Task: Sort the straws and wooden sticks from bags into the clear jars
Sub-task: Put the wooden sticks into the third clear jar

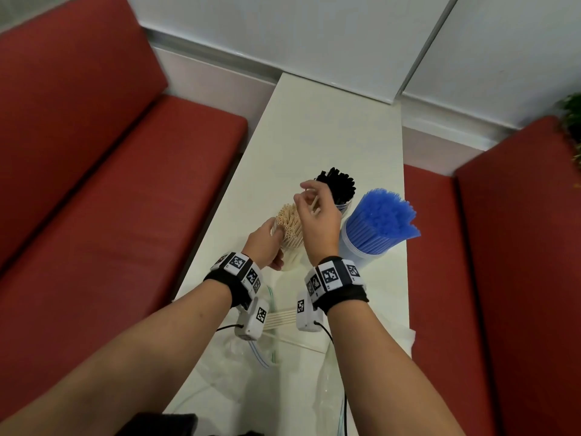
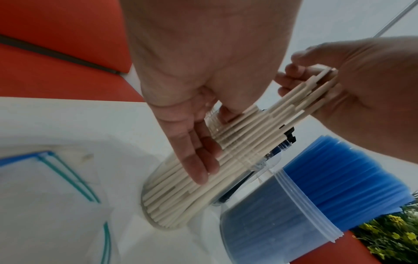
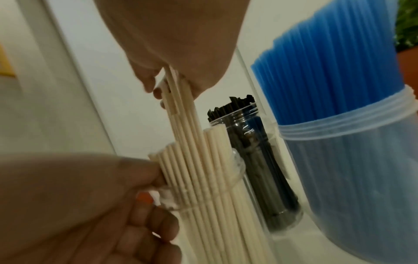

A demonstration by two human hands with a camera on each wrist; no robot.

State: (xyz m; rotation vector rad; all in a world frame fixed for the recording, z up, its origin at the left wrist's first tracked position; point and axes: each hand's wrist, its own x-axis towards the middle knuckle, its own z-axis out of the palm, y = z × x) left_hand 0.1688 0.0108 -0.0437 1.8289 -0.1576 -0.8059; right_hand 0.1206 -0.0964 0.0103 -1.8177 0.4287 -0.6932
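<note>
In the middle of the head view, the right hand point(image 1: 317, 215) pinches a few cream sticks point(image 3: 178, 100) by their tops, with its fingers curled round them. The lower ends of the sticks go down into the clear jar point(image 2: 158, 171), which is already full of cream sticks. The left hand point(image 1: 267, 243) is wrapped round the side of this jar, just left of the right hand. Behind it, toward the top of the frame, stands a jar of black straws point(image 1: 338, 184). To the right is a bigger tub of blue straws point(image 1: 380, 221), just beside the stick jar. All three stand on the white desk point(image 1: 330, 127). At the bottom of the frame, a few more sticks point(image 1: 279, 319) lie on the desk near a clear bag point(image 1: 251, 350). Red seats point(image 1: 110, 184) are on both sides
</note>
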